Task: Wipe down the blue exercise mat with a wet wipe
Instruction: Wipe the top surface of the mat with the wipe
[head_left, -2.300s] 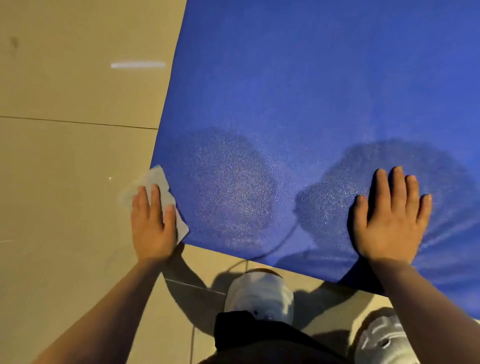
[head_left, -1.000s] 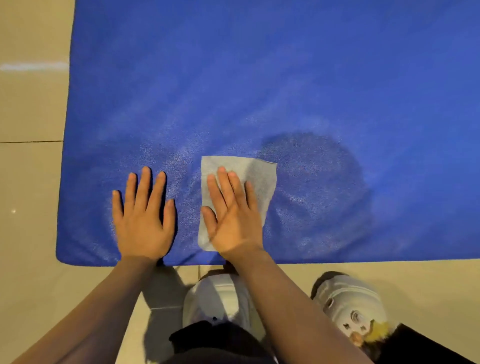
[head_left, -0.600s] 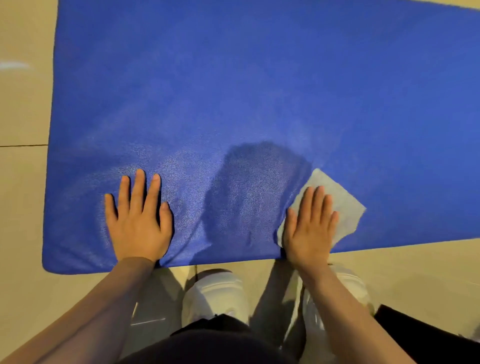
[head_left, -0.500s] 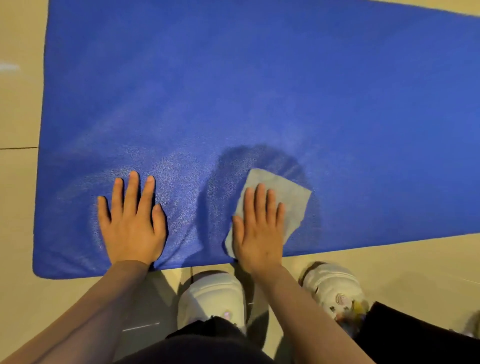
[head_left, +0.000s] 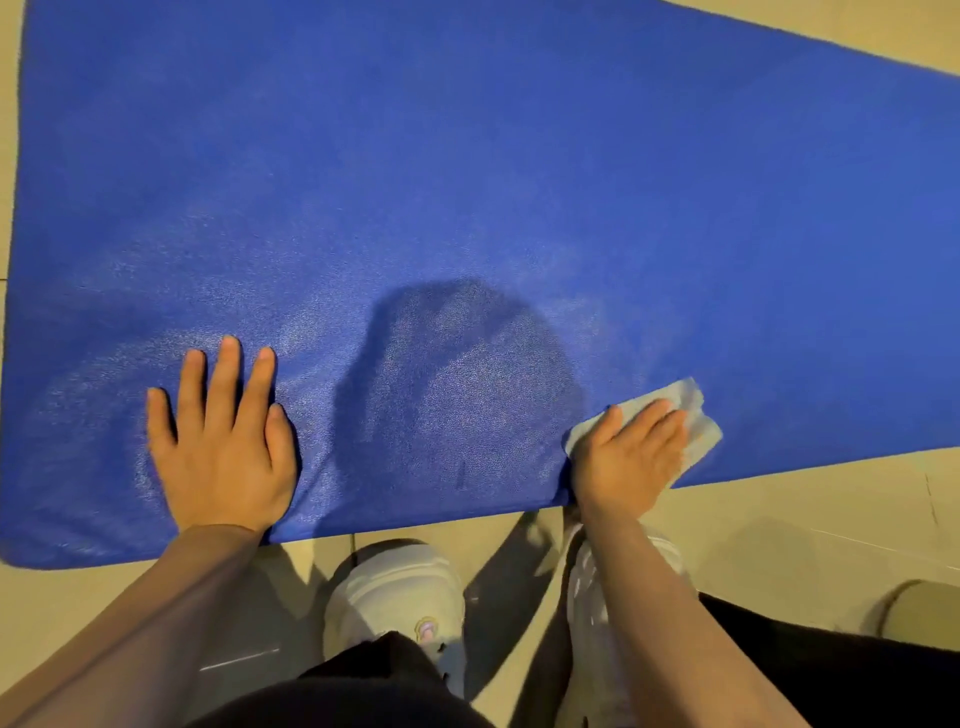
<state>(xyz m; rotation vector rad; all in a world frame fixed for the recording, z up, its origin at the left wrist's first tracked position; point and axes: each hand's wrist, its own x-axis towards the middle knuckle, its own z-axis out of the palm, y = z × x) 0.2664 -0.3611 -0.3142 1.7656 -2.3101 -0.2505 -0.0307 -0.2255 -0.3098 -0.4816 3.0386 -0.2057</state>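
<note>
No text, label, brand, number or sign could be read anywhere in the frame.
</note>
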